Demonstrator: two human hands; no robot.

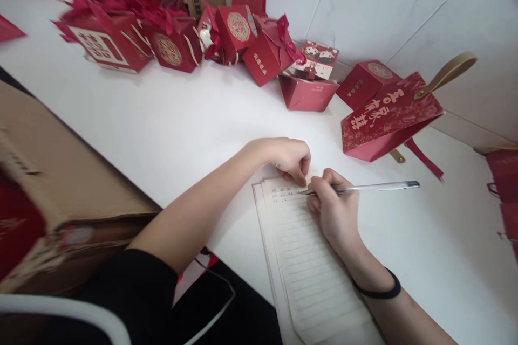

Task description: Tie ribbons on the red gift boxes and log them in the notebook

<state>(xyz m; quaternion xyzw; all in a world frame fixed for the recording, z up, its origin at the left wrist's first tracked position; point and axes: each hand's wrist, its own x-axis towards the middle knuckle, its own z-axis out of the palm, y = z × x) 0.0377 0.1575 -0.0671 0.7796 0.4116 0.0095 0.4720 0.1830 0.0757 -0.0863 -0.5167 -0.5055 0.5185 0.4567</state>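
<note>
Head view: white curved tube (68, 307) nearest the lens, lower left. Right hand (338, 215) clamped on the pen (382, 186), tip at the written rows near the top of the notebook (311, 280); I judge the low grip gives fine control. Left hand (288, 157) curled at the page's top, probably steadying it; I cannot tell whether it pinches paper. Notebook's near end reaches the tabletop (162, 118) edge. I read sideways room left, toward the red boxes (174, 46); right, the handled box (388, 113) stands nearer.
</note>
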